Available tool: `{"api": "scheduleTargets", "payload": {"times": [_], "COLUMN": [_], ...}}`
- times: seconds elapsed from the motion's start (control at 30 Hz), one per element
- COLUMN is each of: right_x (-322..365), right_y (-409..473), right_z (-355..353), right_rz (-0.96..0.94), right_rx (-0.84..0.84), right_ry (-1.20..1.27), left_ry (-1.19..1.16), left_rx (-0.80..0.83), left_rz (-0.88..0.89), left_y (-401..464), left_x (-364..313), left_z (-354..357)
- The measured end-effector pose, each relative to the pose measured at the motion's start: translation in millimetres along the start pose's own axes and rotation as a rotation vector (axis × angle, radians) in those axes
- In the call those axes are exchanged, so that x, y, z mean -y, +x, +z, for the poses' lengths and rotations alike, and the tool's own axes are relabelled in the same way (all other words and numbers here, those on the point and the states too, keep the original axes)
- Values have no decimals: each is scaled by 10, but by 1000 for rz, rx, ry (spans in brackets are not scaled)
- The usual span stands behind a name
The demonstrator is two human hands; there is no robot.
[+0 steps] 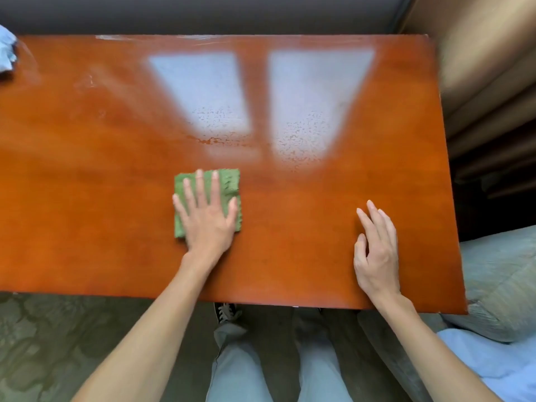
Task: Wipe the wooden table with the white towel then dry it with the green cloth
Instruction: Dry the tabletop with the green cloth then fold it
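One wooden table (pixel 87 227): glossy, with beaded moisture across the middle and far part, so drying looks unfinished.
One white towel (pixel 6 50): crumpled at the far left corner, set aside, probably done with.
One green cloth (pixel 229 184): folded into a pad, near centre, giving your palm a firm face.
Two hands: your left hand (pixel 207 216) presses flat on the cloth, fingers straight; your right hand (pixel 375 253) rests on bare wood, fingers relaxed, holding nothing, likely bracing you.
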State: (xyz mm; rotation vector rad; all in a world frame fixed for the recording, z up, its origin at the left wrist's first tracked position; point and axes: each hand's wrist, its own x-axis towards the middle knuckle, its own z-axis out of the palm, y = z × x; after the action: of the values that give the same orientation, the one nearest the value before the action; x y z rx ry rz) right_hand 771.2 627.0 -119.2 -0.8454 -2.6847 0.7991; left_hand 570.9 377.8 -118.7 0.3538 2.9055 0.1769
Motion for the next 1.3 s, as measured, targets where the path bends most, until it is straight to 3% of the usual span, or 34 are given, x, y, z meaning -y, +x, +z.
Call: {"api": "scheduleTargets", "payload": {"times": [0.13,0.2,0.3,0.4,0.57,0.67,0.83,0.97,1.1,1.2,1.3], "right_x": [-378,-647,-975,-1121,-1127,-1116,-1098,-1082,-1122,-1145,-1236], "right_y": [19,53,69,51,51,57,70,73,73,91,116], "right_z": [-339,-515,-696,-767,-736,-741,-727,-727,-749,-813,-867], "right_rz": [-30,12,97,136,134,131,125,126,148,192,395], "right_rx": [44,31,0,17,-27,-61,-75,-96,-78,-66,-88], "right_ry": [-8,-97,-162,-48,61,65,64,55,139,338,687], "left_ry": [-49,-38,-6,11,36,38,26,29,6,41,65], "left_rx": [-29,-29,-10,52,103,52,-41,-48,-23,9,82], "left_rz": [-153,-108,43,314,661,748,501,354,246,379,678], "left_y": [-769,-1199,-1632,-1866,-1521,-837,99,127,-445,-1112,-1736], "left_x": [-76,-381,-1077,-1938,-2745,-2770,-2227,-1594,-1318,-1436,-1880], "left_z": [153,285,443,565,623,511,353,243,277,380,514]}}
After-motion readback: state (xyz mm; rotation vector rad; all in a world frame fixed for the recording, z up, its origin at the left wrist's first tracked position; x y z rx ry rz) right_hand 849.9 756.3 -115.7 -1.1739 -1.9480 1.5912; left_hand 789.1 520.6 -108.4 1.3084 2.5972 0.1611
